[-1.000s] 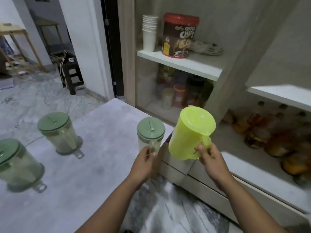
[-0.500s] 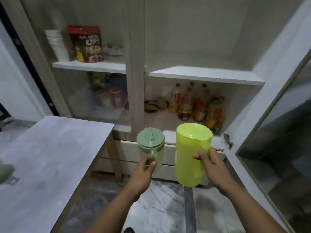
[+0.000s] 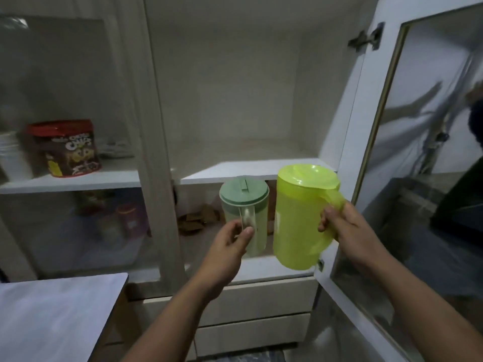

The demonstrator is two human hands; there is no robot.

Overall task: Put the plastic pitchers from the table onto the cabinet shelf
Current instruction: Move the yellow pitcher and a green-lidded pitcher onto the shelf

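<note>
Left grip [image 3: 230, 239] grasps the green-lidded pitcher [image 3: 244, 215], right grip [image 3: 345, 231] the yellow pitcher [image 3: 300, 220]; lift both above the shelf [image 3: 235, 172] front edge, set down upright, apart.

A red-lidded brown cereal tub [image 3: 68, 148] stands behind a glass pane at nine o'clock, a stack of white cups [image 3: 13, 159] just beside it. An open glass door [image 3: 407, 142] hangs at three o'clock. Two pale drawers [image 3: 251, 317] sit at six o'clock.
</note>
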